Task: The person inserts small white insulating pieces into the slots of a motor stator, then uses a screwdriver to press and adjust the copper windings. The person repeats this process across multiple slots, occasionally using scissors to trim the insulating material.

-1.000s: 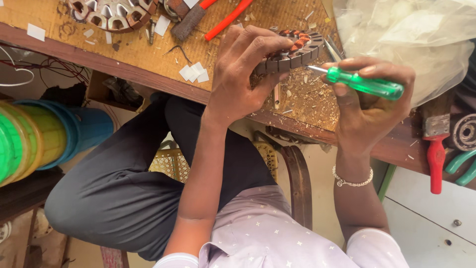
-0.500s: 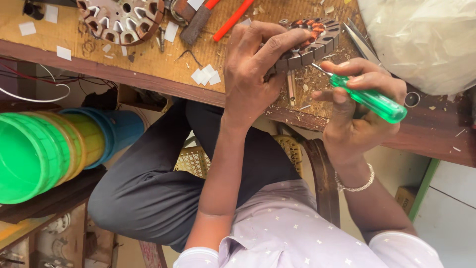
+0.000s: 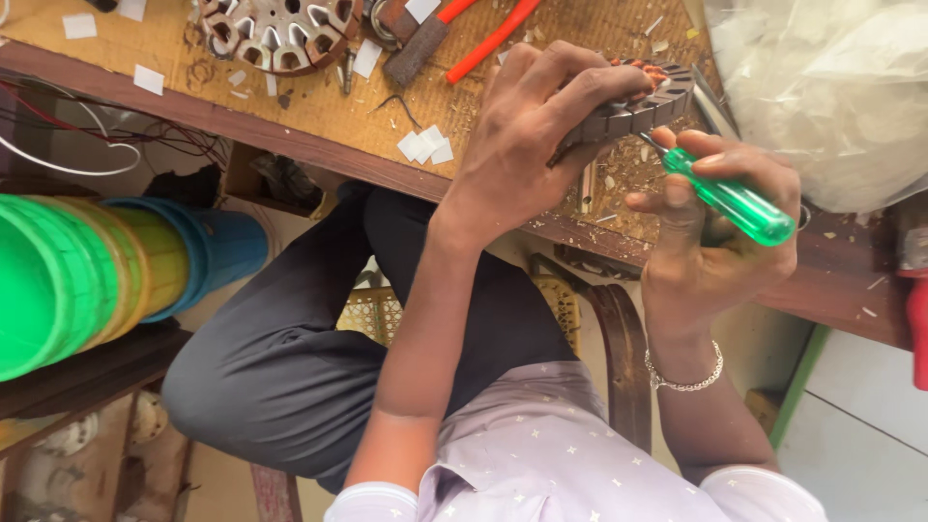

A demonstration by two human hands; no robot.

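From the head view I look down on my left hand (image 3: 527,145), curled tight over the top of a ring-shaped motor stator (image 3: 638,106), gripping it against the near edge of the wooden worktop (image 3: 319,121). The stator's dark laminated side shows beneath my fingers, with a little copper winding at its upper rim. My right hand (image 3: 720,237) is closed around the translucent green handle of a screwdriver (image 3: 730,198), whose thin metal shaft slants up to touch the stator's near side.

Toward the far edge of the worktop lies a second stator (image 3: 280,29), flat, its slots empty. Just beside it to the right rest pliers with red-orange handles (image 3: 483,34). Small white paper slips (image 3: 425,147) lie scattered between that stator and my left hand, some close to the near edge. At the worktop's right corner sits a bulging clear plastic bag (image 3: 831,97), crumpled, with no label that I can make out.

Below the worktop on the left, a stack of nested plastic tubs (image 3: 87,275) lies on its side: green, yellow, then blue.
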